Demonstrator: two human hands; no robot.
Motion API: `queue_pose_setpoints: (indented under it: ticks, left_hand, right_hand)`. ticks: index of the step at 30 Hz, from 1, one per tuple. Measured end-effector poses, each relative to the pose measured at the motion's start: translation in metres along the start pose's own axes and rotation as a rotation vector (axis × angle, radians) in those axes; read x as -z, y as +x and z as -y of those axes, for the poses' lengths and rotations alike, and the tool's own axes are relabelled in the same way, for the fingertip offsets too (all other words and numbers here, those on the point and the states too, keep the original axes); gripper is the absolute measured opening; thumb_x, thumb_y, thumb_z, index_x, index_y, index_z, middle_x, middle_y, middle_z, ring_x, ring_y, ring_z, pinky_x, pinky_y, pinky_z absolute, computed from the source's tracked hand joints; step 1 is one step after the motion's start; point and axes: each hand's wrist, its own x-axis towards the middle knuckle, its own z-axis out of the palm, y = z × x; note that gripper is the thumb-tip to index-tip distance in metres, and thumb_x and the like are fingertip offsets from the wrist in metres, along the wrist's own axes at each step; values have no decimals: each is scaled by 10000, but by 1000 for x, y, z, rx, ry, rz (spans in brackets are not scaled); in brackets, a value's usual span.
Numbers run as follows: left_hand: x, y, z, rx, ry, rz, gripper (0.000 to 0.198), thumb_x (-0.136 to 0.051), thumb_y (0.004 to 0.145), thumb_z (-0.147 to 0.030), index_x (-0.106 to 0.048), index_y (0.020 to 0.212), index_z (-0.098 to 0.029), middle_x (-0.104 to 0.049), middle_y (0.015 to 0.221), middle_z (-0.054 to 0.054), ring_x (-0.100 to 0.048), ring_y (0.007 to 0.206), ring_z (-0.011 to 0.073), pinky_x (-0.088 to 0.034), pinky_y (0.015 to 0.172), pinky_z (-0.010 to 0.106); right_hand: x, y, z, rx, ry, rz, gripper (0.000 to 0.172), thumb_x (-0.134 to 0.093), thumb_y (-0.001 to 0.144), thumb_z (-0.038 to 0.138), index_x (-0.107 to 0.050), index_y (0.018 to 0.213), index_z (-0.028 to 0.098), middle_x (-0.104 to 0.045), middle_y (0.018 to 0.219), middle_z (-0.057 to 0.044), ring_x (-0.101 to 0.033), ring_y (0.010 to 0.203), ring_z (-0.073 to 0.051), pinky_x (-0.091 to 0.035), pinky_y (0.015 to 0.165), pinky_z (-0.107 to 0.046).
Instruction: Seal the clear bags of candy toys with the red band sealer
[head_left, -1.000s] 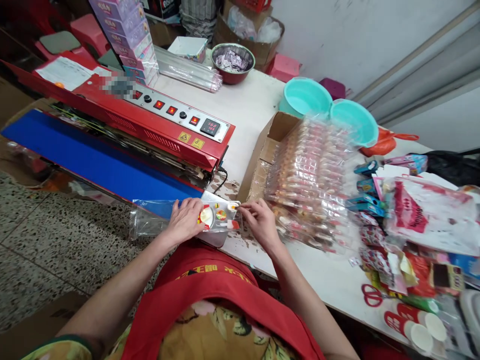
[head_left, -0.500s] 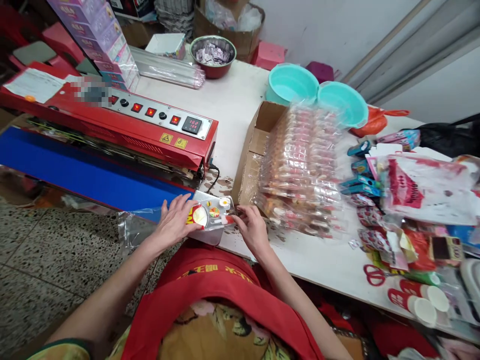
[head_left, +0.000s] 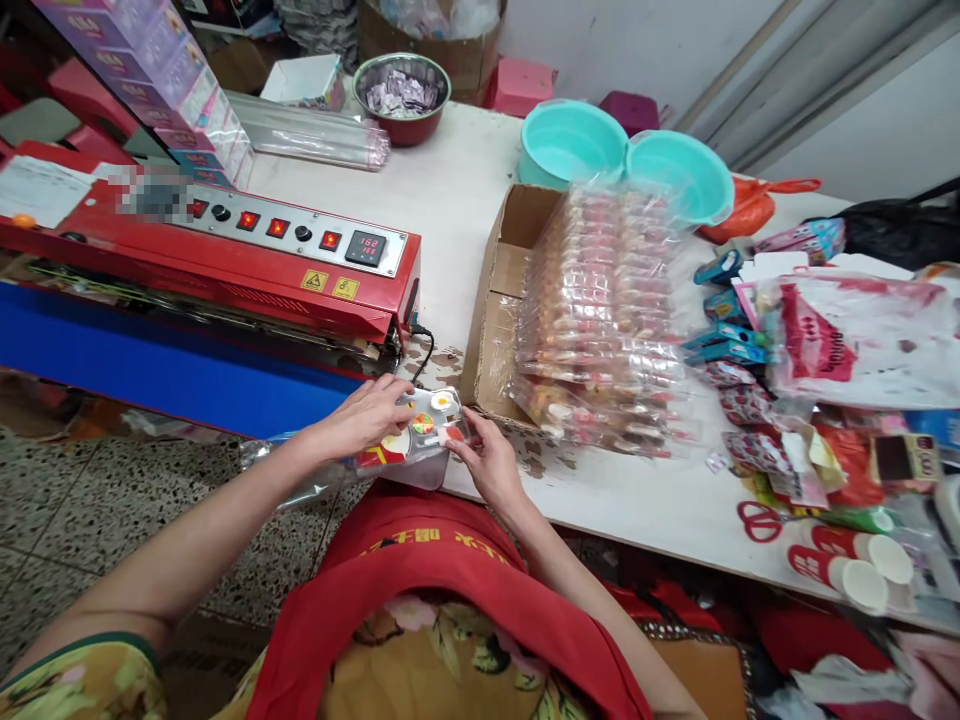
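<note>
A clear plastic bag (head_left: 420, 440) holding small round toys on a card lies at the table's front edge, beside the red sealing machine (head_left: 225, 260). My left hand (head_left: 367, 415) rests on top of the bag with its fingers pressing down on it. My right hand (head_left: 484, 460) pinches the bag's right end. The bag's open tail trails off to the left over the floor, below the machine's blue belt (head_left: 150, 365).
A cardboard box (head_left: 499, 300) stands right of the machine, full of stacked sealed packs (head_left: 600, 310). Behind it are two teal basins (head_left: 622, 165) and a steel bowl (head_left: 401, 95). Loose packets, red scissors (head_left: 759, 522) and paper cups crowd the right side.
My left hand has slid right over the bag toward the machine's end, and my right hand has closed in on the bag's right end. The view has shifted right.
</note>
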Motion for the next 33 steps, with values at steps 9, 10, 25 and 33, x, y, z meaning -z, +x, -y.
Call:
queue_pose_setpoints:
  ticks: [9,10,25,33]
  left_hand:
    - [4,32,-23,-78,-97,-251,152,-528,872,-240,-676,887,-209,-499,1294,79,-422,1204,265,-351,996,441]
    - [2,34,-23,-74,-157,-276,152,-526,867,-233,-676,866,-204,-507,1279,79,-438,1195,259,-357,1004,433]
    - [-18,22,21,800,-1692,-591,288,-830,448,-166,-683,687,-101,-703,640,96,-627,523,168,-475,504,250]
    - [-34,38,24,818,-1664,-893,311,-818,580,-341,-615,656,-118,-634,515,24,-551,418,116,-442,454,222]
  right_hand:
    - [-8,7,24,129,164,186,524,-776,694,466,-679,1170,271,-609,1180,-80,-577,1070,-225,-475,918,-350]
    - [-9,11,25,103,210,185,455,-763,704,473,-712,1103,260,-632,1148,-77,-576,1078,-229,-464,932,-358]
    - [-22,56,42,-246,584,79,365,-849,506,471,-686,631,171,-701,651,-34,-596,577,-156,-447,577,-277]
    - [-24,83,54,-256,592,9,377,-890,398,387,-680,620,165,-671,575,-17,-565,512,-132,-438,519,-260]
